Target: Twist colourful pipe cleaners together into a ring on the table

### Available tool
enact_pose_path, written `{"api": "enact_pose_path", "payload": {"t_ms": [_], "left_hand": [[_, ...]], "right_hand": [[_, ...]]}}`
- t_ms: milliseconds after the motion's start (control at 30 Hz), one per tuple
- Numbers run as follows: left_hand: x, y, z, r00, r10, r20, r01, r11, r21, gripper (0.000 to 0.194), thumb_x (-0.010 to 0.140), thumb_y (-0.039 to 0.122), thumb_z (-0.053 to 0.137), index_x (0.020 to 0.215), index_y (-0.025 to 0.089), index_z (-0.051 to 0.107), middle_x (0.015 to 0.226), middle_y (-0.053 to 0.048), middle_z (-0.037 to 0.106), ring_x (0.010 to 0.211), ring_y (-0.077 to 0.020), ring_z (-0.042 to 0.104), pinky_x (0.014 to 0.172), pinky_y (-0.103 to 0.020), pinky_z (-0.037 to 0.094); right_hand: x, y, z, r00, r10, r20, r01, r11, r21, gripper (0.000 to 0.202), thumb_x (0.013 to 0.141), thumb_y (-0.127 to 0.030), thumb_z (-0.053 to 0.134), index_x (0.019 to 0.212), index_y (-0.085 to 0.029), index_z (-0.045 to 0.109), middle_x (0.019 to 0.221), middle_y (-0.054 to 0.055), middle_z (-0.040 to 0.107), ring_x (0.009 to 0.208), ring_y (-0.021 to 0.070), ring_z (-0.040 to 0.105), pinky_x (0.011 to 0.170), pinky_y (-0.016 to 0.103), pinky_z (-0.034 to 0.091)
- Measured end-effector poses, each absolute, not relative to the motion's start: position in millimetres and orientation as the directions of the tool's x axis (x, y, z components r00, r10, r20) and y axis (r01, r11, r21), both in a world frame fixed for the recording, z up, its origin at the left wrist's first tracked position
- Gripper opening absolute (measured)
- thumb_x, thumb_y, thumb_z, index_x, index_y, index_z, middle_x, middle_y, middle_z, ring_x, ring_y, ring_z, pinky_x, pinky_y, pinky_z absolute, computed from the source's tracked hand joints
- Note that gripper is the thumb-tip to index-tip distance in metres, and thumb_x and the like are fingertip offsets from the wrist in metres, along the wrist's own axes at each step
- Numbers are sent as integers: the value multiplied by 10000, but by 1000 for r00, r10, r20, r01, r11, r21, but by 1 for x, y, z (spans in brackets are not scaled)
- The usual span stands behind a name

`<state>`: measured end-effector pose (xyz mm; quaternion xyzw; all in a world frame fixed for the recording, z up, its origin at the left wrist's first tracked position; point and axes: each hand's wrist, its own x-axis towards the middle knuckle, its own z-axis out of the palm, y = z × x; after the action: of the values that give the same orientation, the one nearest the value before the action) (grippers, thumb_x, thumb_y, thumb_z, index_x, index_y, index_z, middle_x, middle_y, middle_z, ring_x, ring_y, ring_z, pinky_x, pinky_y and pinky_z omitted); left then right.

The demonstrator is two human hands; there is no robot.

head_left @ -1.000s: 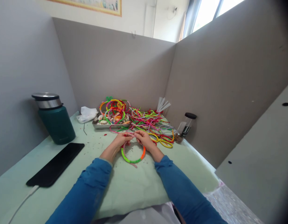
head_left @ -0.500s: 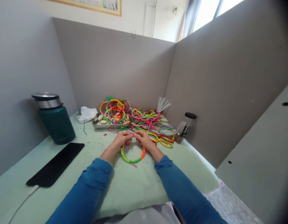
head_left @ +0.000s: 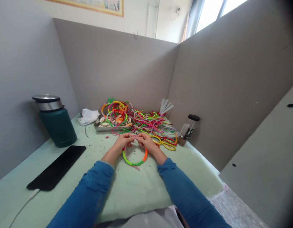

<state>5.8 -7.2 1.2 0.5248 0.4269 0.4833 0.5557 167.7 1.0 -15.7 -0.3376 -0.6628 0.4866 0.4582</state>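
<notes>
The tray (head_left: 113, 128) looks like smooth, shiny metal, the ring (head_left: 134, 164) fuzzy and matt, the teal bottle (head_left: 57, 126) matt below a glossy metal collar (head_left: 50, 105), and the counter (head_left: 137, 193) wears softly wrinkled, matt pale-green cloth or plastic.

Partitioned work booth, craft use; office or workshop, can't tell which.
Gray panels (head_left: 118, 63) around green-covered counter (head_left: 137, 196); craft stems (head_left: 148, 122) piled by metal tray (head_left: 113, 128) of shells; bottle (head_left: 57, 126) and phone (head_left: 56, 167) on left; window (head_left: 210, 14) and framed picture (head_left: 99, 5) beyond panels.
</notes>
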Motion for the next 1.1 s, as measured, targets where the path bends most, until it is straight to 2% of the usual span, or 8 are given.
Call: {"api": "enact_pose_path", "payload": {"t_ms": [367, 500, 800, 1100], "left_hand": [[2, -4, -3, 231, 973, -14, -77, 33, 996, 326, 574, 356, 770, 693, 117, 583, 596, -7, 595, 425, -73, 463, 470, -248, 436], [2, -4, -3, 228, 973, -29, -77, 47, 996, 282, 589, 322, 753, 646, 122, 561, 557, -8, 581, 413, -71, 449, 474, -252, 440], [1, -3, -3, 252, 968, 8, -108, 20, 994, 179, 580, 208, 707, 688, 115, 597, 539, 2, 571, 418, -69, 456, 482, -235, 424], [4, -3, -2, 155, 987, 42, -64, -33, 997, 150, 555, 172, 667, 683, 123, 607, 498, 7, 562, 452, -101, 497, 469, -228, 407]], "right_hand": [[167, 5, -19, -300, 915, 268, 31, 291, -956, 245, 765, -403, 603, 794, -166, 552, 486, -73, 438, 409, 66, 344, 411, 200, 245], [166, 5, -18, -284, 923, 259, 24, 277, -961, 230, 755, -384, 617, 800, -166, 557, 485, -72, 434, 414, 67, 351, 411, 199, 245], [166, 3, -17, -308, 912, 270, 11, 287, -958, 226, 769, -370, 612, 851, -162, 578, 481, -74, 430, 401, 65, 336, 401, 199, 244], [165, 0, -15, -323, 908, 268, 3, 284, -959, 212, 779, -362, 604, 858, -167, 577, 486, -71, 429, 405, 66, 334, 401, 196, 238]]}}
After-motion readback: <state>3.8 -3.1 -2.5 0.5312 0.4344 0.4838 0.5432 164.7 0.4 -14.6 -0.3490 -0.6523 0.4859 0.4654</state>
